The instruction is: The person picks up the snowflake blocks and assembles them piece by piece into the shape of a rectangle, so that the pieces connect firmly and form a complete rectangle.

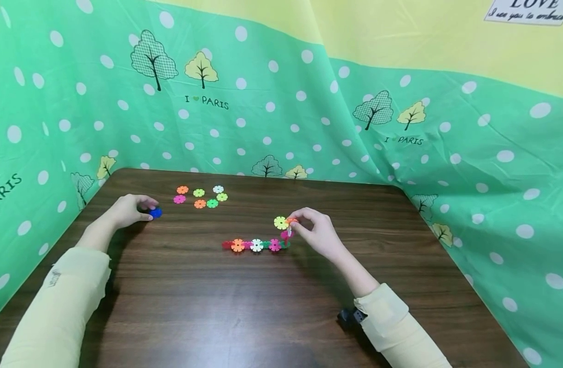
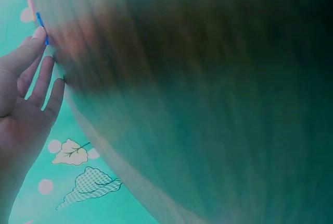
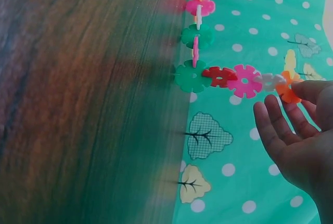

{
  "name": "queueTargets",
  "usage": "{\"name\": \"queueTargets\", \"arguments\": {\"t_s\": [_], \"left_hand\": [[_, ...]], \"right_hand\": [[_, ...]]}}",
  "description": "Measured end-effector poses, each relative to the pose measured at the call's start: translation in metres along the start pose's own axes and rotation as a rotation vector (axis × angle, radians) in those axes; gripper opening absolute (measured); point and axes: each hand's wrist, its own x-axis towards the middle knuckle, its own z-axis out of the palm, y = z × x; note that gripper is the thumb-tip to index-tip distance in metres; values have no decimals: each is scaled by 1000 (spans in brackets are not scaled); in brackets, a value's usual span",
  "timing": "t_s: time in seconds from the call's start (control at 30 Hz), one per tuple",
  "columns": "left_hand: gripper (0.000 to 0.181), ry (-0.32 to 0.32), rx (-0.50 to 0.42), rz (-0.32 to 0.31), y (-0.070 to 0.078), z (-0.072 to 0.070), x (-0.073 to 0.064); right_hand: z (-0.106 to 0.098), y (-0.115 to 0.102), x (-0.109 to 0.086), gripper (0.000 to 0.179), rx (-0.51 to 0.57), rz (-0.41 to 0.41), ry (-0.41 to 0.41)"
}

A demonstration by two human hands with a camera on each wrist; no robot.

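Note:
My left hand (image 1: 127,210) is at the left side of the table, pinching a blue flower-shaped interlocking disc (image 1: 155,212) by the fingertips. The left wrist view shows that disc edge-on at the thumb. My right hand (image 1: 317,232) pinches an orange disc (image 3: 287,87) at the raised end of a chain of joined discs (image 1: 256,245). A yellow disc (image 1: 281,223) is joined to the orange one. The chain lies in a row along the table, then bends upward at its right end through a green disc (image 3: 192,76), a red, a pink and a white one.
Several loose discs (image 1: 200,204) in orange, pink, green and white lie in a group at the back left of the dark wooden table (image 1: 194,306). A patterned green cloth (image 1: 244,122) hangs behind and beside the table. A small black device (image 1: 350,318) is at the right sleeve.

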Motion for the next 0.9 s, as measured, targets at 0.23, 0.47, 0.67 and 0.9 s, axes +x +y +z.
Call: {"name": "queueTargets", "arguments": {"t_s": [0.23,0.47,0.67,0.9], "left_hand": [[34,-15,32,25,0,1,1],[27,-2,36,28,1,0,1],[20,21,-2,18,4,-1,2],[7,37,29,25,15,0,6]], "right_hand": [[1,0,0,8,18,7,-1],[2,-1,-1,11,37,22,-1],[2,-1,-1,12,37,17,10],[2,2,0,11,0,-1,20]]}}
